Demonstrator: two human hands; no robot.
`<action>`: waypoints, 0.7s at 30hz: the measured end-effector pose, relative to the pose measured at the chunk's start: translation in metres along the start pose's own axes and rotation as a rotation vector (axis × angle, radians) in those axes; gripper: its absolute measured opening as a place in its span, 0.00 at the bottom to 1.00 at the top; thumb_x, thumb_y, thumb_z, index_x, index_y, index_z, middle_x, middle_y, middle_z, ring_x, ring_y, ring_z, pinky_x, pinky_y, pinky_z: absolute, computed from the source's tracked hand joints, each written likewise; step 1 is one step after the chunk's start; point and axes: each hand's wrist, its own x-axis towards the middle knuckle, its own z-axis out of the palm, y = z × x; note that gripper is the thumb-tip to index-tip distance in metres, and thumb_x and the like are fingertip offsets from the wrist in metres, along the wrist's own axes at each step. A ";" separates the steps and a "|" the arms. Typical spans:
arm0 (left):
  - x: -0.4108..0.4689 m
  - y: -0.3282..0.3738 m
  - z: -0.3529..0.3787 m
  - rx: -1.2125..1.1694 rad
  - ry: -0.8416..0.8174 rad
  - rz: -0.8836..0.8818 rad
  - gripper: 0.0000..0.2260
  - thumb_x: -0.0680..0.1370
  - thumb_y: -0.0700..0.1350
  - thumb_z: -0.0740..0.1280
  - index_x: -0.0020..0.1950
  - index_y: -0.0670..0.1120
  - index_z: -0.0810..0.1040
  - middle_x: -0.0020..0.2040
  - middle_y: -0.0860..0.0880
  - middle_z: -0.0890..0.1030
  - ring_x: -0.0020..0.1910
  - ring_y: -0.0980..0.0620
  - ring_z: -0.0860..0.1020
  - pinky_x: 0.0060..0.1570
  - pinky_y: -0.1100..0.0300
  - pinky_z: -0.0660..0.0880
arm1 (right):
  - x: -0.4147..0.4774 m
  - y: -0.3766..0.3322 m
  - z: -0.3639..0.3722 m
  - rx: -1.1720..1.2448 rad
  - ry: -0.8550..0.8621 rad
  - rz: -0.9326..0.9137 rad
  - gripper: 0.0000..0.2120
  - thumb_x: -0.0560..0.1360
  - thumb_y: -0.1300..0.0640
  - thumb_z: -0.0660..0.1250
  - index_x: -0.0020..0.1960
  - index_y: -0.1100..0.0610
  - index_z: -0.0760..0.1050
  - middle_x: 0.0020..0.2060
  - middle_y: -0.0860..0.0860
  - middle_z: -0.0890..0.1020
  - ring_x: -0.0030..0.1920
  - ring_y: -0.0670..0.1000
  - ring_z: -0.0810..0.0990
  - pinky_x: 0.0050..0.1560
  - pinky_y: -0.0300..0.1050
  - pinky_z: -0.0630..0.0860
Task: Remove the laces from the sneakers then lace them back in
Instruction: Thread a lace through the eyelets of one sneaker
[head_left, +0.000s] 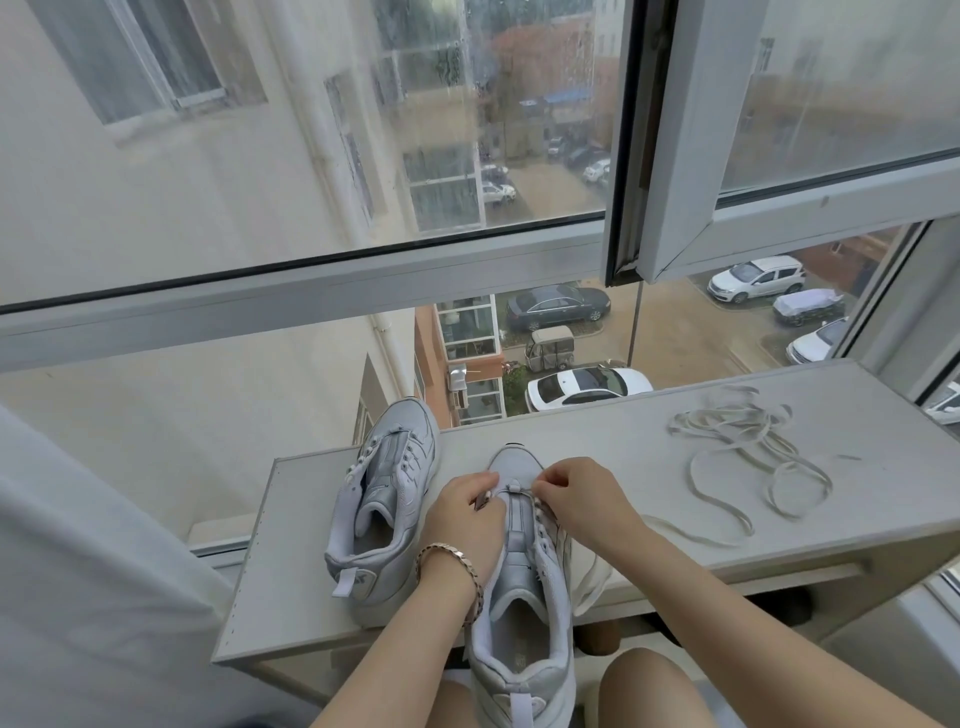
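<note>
Two pale grey sneakers stand on a white shelf (675, 447). The left sneaker (387, 499) has no lace in it. The near sneaker (524, 587) points away from me, its heel over the shelf's front edge. My left hand (462, 514), with a bracelet at the wrist, pinches a lace end at the lowest left eyelets. My right hand (582, 499) pinches the lace (587, 577) at the lowest right eyelet; the rest of it trails down the shoe's right side. A loose white lace (748, 457) lies tangled on the shelf to the right.
The shelf sits against a large window (311, 156) with an open sash (779, 223) above the right side. A white curtain (78, 571) hangs at the left. My knees show below the shelf's front edge.
</note>
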 end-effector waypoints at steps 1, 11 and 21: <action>0.000 0.000 0.000 -0.006 -0.002 -0.002 0.15 0.76 0.38 0.62 0.62 0.47 0.77 0.62 0.51 0.75 0.54 0.58 0.71 0.56 0.67 0.65 | 0.000 -0.001 0.001 -0.013 0.001 0.001 0.09 0.76 0.59 0.62 0.44 0.60 0.80 0.31 0.49 0.77 0.31 0.42 0.72 0.31 0.33 0.66; 0.001 -0.001 0.000 0.010 -0.016 0.005 0.15 0.77 0.39 0.62 0.62 0.47 0.76 0.62 0.52 0.75 0.54 0.59 0.71 0.58 0.66 0.66 | 0.004 0.000 0.010 0.067 0.011 0.041 0.10 0.76 0.58 0.64 0.36 0.55 0.75 0.26 0.47 0.74 0.28 0.44 0.70 0.31 0.36 0.65; 0.000 -0.001 0.002 0.051 0.010 -0.012 0.15 0.77 0.41 0.62 0.63 0.48 0.75 0.62 0.53 0.75 0.55 0.57 0.72 0.55 0.66 0.66 | 0.000 0.001 0.012 0.185 0.077 0.002 0.05 0.73 0.56 0.69 0.46 0.56 0.83 0.36 0.48 0.81 0.32 0.40 0.75 0.31 0.28 0.66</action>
